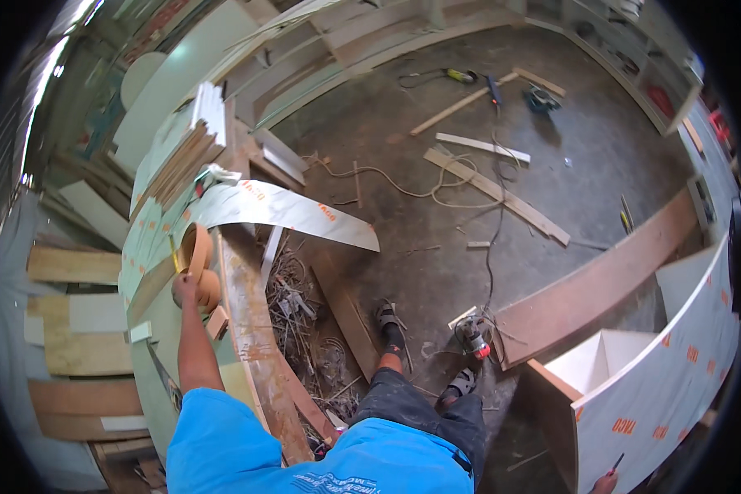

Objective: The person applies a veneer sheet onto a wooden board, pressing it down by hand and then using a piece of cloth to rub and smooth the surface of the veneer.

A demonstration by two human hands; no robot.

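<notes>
On the workbench at the left, my left hand (185,286) is closed on a coil of brown edging strip (196,249). Part of the coil stands up in a loop, and a rounded part sits beside my fingers. A thin yellow strip (174,253) shows just beyond the hand. Cut off by the lower right edge, my right hand (605,482) grips a slim, dark-tipped tool (618,463), whose kind is too small to tell. It is beside a curved, marble-patterned panel (675,375).
A curved white sheet (292,210) overhangs the bench near stacked boards (181,169). Offcuts and scraps (292,300) lie beside my feet. A corded power tool (473,336) rests on the floor near a long brown board (593,296). Cables (436,193) and wood strips (502,198) lie farther off.
</notes>
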